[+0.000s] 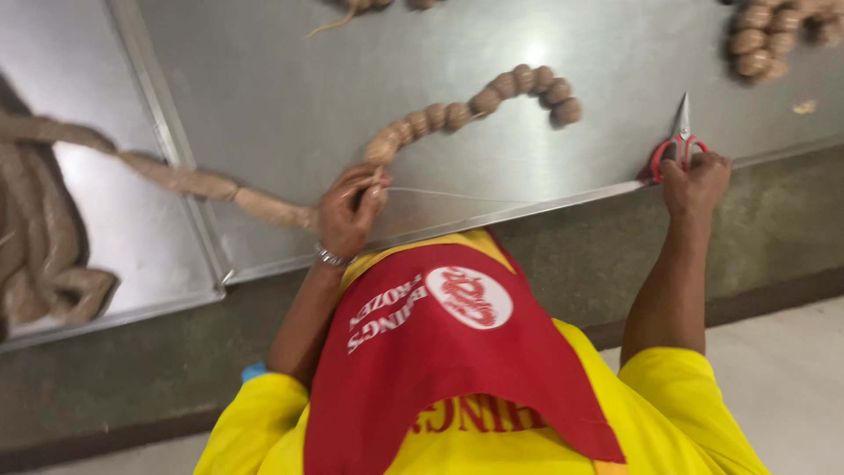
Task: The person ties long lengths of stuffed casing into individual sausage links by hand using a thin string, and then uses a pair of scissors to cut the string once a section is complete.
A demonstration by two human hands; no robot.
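Observation:
My left hand pinches the sausage rope where a curved chain of tied round links meets the long untied sausage running off to the left. A thin white string stretches from that hand along the table's front edge towards the right. My right hand grips the red handles of a pair of scissors. The scissors lie on the steel table with their blades pointing away from me. A metal bracelet sits on my left wrist.
A heap of untied sausage lies on the adjoining steel table at the left, past a seam. Another bunch of tied links sits at the far right. My yellow shirt and red apron fill the bottom.

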